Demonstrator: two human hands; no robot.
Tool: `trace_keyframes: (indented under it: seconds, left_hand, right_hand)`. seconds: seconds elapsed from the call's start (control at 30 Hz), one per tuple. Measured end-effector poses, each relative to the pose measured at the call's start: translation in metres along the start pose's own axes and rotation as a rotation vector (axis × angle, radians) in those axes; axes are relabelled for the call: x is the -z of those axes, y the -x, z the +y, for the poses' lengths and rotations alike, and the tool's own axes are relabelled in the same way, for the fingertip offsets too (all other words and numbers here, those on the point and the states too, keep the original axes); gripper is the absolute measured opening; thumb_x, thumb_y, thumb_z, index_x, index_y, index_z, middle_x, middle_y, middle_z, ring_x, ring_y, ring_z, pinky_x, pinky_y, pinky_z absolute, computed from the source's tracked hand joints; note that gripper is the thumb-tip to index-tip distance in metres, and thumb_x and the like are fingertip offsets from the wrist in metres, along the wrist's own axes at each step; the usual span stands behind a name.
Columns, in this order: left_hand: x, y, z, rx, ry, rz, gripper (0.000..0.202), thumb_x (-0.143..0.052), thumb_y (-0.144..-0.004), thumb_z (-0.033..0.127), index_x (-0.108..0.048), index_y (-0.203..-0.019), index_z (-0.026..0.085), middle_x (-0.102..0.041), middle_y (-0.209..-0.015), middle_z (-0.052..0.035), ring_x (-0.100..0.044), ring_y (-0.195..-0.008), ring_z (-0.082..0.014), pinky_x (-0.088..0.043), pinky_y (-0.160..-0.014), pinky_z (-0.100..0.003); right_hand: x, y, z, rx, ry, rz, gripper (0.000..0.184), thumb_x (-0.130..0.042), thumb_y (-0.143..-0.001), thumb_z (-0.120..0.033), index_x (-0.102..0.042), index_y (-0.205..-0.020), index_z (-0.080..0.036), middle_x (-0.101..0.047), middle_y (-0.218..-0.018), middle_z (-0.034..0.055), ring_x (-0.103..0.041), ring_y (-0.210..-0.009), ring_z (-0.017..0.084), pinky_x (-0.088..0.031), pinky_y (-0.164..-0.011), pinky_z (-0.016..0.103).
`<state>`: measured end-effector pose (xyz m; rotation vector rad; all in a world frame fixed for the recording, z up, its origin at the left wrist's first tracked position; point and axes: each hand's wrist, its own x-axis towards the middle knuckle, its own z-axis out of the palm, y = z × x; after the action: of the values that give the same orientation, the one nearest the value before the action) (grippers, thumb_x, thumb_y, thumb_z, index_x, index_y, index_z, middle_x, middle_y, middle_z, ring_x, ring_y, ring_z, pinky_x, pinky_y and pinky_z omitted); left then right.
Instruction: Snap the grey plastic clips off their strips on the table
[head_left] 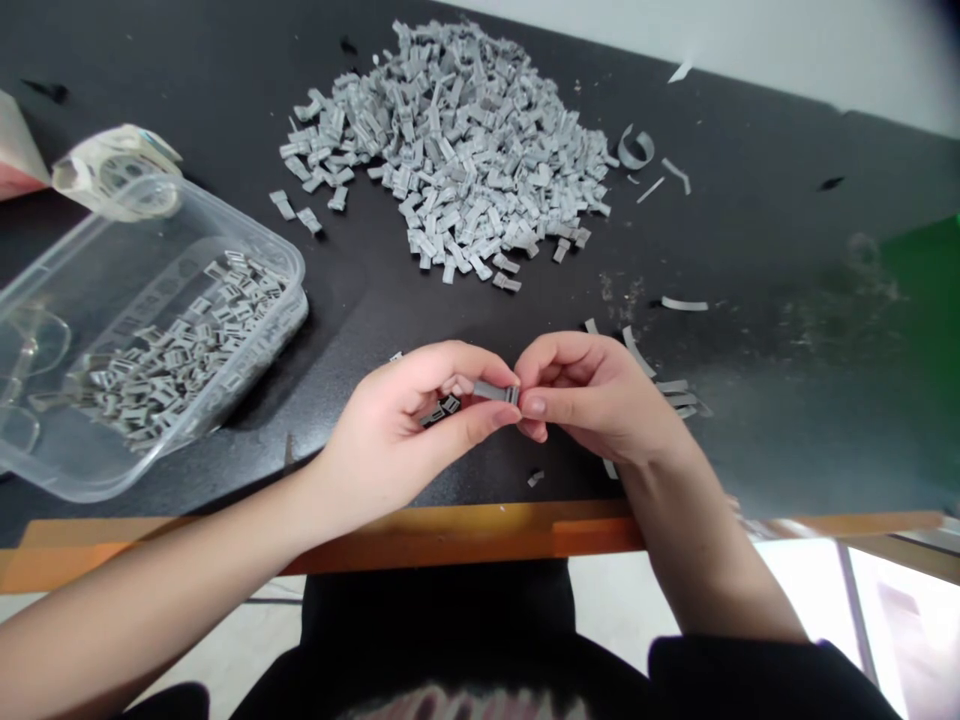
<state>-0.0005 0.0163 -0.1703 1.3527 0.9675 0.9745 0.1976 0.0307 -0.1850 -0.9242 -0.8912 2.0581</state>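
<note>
My left hand [397, 430] and my right hand [592, 395] meet above the near edge of the black table [750, 260]. Both pinch one small grey plastic piece [495, 391] between thumbs and fingertips. Another small grey piece [444, 407] shows inside the curl of my left hand. A big heap of the same grey pieces [457, 140] lies further back on the table. A clear plastic tub [135, 330] at the left holds several of these pieces.
Thin grey plastic strips [679, 395] and scraps lie to the right of my hands. A roll of tape [120, 175] rests on the tub's far rim. The table has an orange front edge [480, 530]. A green object [926, 270] sits at the right.
</note>
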Motion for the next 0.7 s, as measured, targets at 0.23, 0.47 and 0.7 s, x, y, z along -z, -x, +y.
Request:
trace_keyframes:
  seconds: [0.23,0.47,0.7]
  left_hand:
    - [0.000,0.000,-0.006,-0.076,-0.073,0.008,0.013,-0.076,-0.083,0.009,-0.074,-0.089,0.020,-0.073,-0.074,0.0030,-0.069,-0.069,-0.0110,-0.057,-0.066,-0.019]
    - [-0.001,0.000,-0.010,-0.104,-0.095,-0.011,0.013,-0.074,-0.085,0.009,-0.073,-0.092,0.019,-0.071,-0.075,0.0044,-0.066,-0.068,-0.0086,-0.051,-0.060,-0.016]
    - [0.003,-0.002,-0.016,-0.249,-0.393,-0.035,0.005,-0.071,-0.091,0.018,-0.070,-0.096,0.018,-0.074,-0.087,-0.0003,-0.067,-0.078,-0.0134,-0.053,-0.075,-0.025]
  right_hand:
    - [0.001,0.000,0.000,0.032,0.031,0.003,0.021,-0.093,-0.065,-0.007,-0.078,-0.076,-0.016,-0.073,-0.062,-0.0021,-0.065,-0.052,0.008,-0.056,-0.052,0.016]
    - [0.001,0.000,0.000,0.045,0.039,-0.005,0.020,-0.093,-0.067,-0.008,-0.077,-0.077,-0.015,-0.074,-0.061,-0.0014,-0.065,-0.052,0.008,-0.057,-0.053,0.016]
    - [-0.003,-0.003,0.002,0.092,0.007,0.103,0.027,-0.095,-0.065,-0.012,-0.073,-0.080,-0.016,-0.073,-0.060,-0.0020,-0.066,-0.052,0.009,-0.056,-0.051,0.017]
